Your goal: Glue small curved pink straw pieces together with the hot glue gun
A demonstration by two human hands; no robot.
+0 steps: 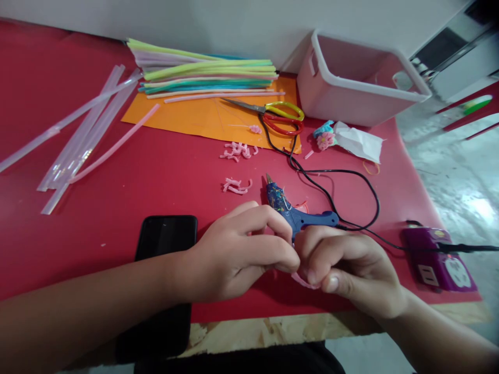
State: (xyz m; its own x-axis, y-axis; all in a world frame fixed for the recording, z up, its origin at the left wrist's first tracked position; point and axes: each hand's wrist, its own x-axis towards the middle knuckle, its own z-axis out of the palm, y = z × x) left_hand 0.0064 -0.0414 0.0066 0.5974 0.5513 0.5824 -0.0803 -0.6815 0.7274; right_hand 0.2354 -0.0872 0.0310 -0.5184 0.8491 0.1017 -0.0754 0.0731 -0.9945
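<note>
A short pink pipe cleaner piece (304, 282) curves between my two hands near the table's front edge. My right hand (354, 267) pinches one end between thumb and forefinger. The fingers of my left hand (241, 254) curl down onto its other end, hiding that end and the left thumb. Just beyond the hands lies a blue hot glue gun (298, 218), its metal nozzle pointing away to the left. Two small heaps of bent pink pipe cleaner pieces, a farther heap (238, 150) and a nearer heap (236, 186), rest on the red table.
Scissors (273, 111) and a pipe cleaner bundle (206, 72) lie on orange paper (171, 117). Clear glue sticks or plastic sleeves (88, 130) lie left; a phone (167, 236) is under my left forearm. A pink bin (346, 98), glue gun cord (376, 195) and purple power strip (432, 259) occupy the right.
</note>
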